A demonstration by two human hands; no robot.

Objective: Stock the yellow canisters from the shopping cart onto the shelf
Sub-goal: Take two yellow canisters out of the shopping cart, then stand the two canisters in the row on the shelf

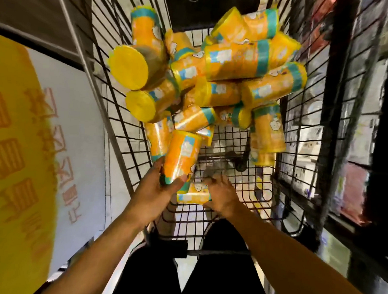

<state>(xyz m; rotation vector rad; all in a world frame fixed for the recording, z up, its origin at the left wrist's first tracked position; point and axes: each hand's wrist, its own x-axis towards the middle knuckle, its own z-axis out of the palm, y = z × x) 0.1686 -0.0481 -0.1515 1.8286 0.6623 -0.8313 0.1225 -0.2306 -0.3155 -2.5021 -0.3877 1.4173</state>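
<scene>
- Our left hand [155,189] curls its fingers and thumb around one can [181,156], holding its bottom end.
- Our right hand [219,194] grips another can [191,195] lying flat under its fingers.
- Past our fingertips, more cans [225,81] are piled in the cart [242,201].

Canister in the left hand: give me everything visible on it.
The canister is a cylinder with a glossy orange-yellow label bearing pale, blurred graphics and a teal band at its near end. It tilts with its far end toward the pile of canisters in the wire cart. The left hand grips its near end, thumb across the teal band. Just beyond lies a second canister under the right hand.
</scene>
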